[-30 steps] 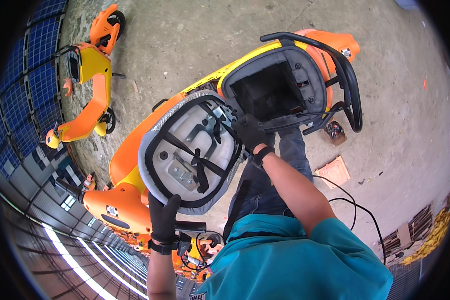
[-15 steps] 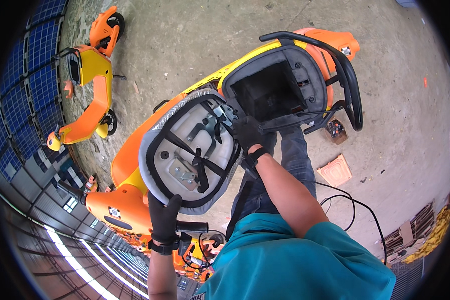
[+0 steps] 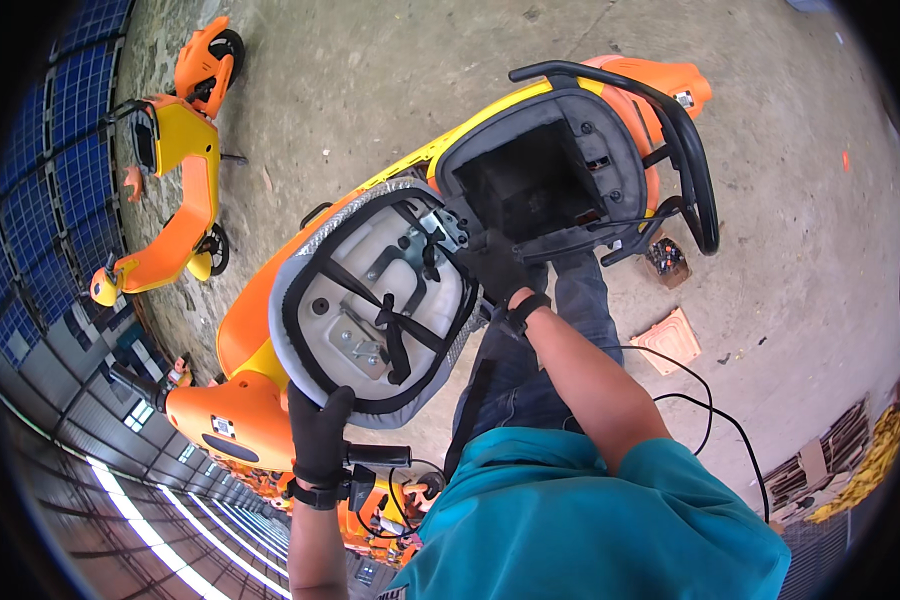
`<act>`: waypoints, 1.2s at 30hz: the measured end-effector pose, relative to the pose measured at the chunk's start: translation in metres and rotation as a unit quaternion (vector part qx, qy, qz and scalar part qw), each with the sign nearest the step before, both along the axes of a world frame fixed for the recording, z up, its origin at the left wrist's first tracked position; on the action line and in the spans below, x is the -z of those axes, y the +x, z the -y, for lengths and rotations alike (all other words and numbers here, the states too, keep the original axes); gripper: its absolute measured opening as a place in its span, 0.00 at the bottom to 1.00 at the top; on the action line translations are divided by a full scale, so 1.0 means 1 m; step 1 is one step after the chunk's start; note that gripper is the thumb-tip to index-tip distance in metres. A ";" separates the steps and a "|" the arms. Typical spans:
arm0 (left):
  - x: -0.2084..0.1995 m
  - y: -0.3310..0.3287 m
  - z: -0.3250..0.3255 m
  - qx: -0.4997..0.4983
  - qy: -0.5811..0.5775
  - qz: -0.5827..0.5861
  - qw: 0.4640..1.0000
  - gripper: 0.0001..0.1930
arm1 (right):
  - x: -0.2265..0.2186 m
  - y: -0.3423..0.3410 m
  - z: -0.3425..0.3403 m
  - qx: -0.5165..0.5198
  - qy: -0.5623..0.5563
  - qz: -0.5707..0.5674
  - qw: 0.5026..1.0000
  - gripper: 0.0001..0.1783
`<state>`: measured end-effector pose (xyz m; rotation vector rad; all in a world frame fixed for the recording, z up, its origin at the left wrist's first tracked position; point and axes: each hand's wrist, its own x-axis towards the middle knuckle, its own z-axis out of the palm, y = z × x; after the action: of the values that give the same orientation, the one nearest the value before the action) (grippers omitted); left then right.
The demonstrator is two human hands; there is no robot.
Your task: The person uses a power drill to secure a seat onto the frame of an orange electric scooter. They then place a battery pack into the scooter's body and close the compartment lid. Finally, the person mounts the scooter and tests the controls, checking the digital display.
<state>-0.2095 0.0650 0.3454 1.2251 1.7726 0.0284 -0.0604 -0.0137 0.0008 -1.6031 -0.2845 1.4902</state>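
Observation:
The seat of an orange and yellow scooter is flipped up, its pale underside, black straps and metal plates facing me. My left hand, in a black glove, is closed on the seat's grey padded rim at the near left. At the far end of the seat is a metal hinge bracket. Beside it, my gloved right hand has its fingers bent together at the edge of the dark storage compartment. Whatever those fingers hold is hidden against the dark parts.
A black tubular rail curves round the scooter's rear. On the concrete floor lie an orange panel, a small box of fasteners and a black cable. Another scooter stands at the far left.
The scooter and seat sit slightly further left in the picture. My right hand has shifted a little to the right relative to the hinge bracket; the left keeps its hold on the seat.

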 end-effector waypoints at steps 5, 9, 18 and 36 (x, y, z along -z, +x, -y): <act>0.005 -0.005 -0.003 0.013 0.021 0.016 1.000 0.23 | -0.004 0.039 0.046 -0.090 0.084 0.135 0.983 0.15; 0.004 -0.010 0.000 0.004 0.007 0.021 1.000 0.25 | -0.039 0.115 0.110 -0.178 -0.022 -0.019 0.984 0.11; -0.001 -0.006 -0.008 0.030 0.014 -0.018 0.999 0.20 | 0.152 0.169 0.301 -0.173 -0.268 0.347 0.882 0.20; -0.012 0.037 0.004 -0.026 0.034 -0.158 0.987 0.27 | 0.334 0.216 0.295 -0.519 -0.211 0.408 0.721 0.25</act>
<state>-0.1724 0.0609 0.3572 1.2873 2.0918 -0.0803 0.1552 -0.3089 -0.3333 -2.6499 -1.6844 1.5167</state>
